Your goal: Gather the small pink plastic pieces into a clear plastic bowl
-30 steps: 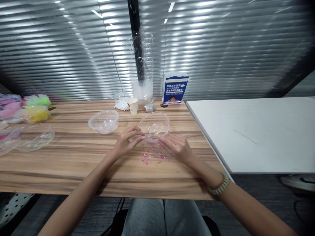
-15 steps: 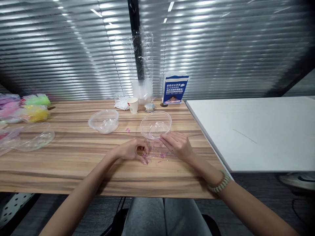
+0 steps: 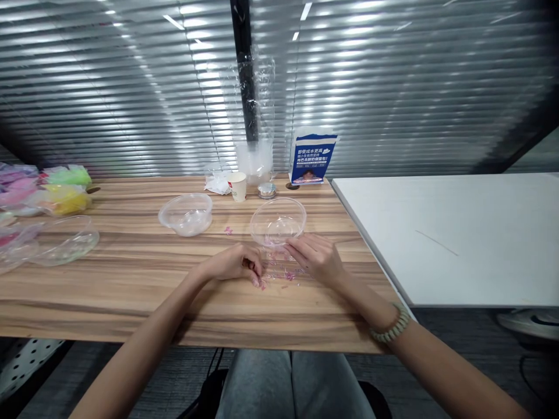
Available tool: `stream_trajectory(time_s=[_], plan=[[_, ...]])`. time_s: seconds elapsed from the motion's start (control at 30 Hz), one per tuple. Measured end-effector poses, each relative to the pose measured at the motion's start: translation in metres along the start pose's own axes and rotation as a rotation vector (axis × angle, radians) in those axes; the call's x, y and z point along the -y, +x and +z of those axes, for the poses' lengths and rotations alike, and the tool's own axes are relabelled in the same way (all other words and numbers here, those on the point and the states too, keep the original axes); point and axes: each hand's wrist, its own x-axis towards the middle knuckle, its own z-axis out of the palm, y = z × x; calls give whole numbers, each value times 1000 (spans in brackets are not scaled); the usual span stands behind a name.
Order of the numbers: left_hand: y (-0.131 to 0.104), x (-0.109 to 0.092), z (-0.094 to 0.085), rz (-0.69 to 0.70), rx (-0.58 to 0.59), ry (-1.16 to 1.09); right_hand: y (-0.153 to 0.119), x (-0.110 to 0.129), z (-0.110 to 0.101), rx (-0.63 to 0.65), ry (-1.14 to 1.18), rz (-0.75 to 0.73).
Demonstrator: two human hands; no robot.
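Observation:
A clear plastic bowl [image 3: 278, 220] leans on the table in front of me. At its near right rim, my right hand [image 3: 318, 257] holds it with thumb and fingers pinched together. Left of the scattered pink bits, my left hand [image 3: 238, 263] is closed in a pinch just over the tabletop. A tiny pink scrap [image 3: 262, 286] shows right at its fingertips; whether anything is between them is hidden. Small shiny pink pieces [image 3: 289, 276] lie between the hands, below the bowl, and some pinkish bits show inside the bowl's near edge.
Another clear bowl [image 3: 187, 215] stands to the left, with a small pink piece [image 3: 228, 230] beside it. Farther back are a paper cup [image 3: 238, 187], a round tin [image 3: 266, 190] and a blue package [image 3: 313, 160]. Colourful bags [image 3: 65, 199] and a clear lid [image 3: 70, 241] lie far left.
My left thumb and fingers have come together from a wider gap over the pink bits. My right hand keeps its hold on the bowl. More pinkish bits show at the bowl's near edge.

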Motion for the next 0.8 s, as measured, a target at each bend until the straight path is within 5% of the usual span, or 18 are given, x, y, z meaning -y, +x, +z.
stream_trajectory(time_s=[0.6, 0.8], plan=[[-3, 1, -2, -61, -59, 11, 1, 0, 1, -18, 3, -9], [-3, 2, 4, -50, 35, -80, 2, -1, 1, -7, -10, -17]])
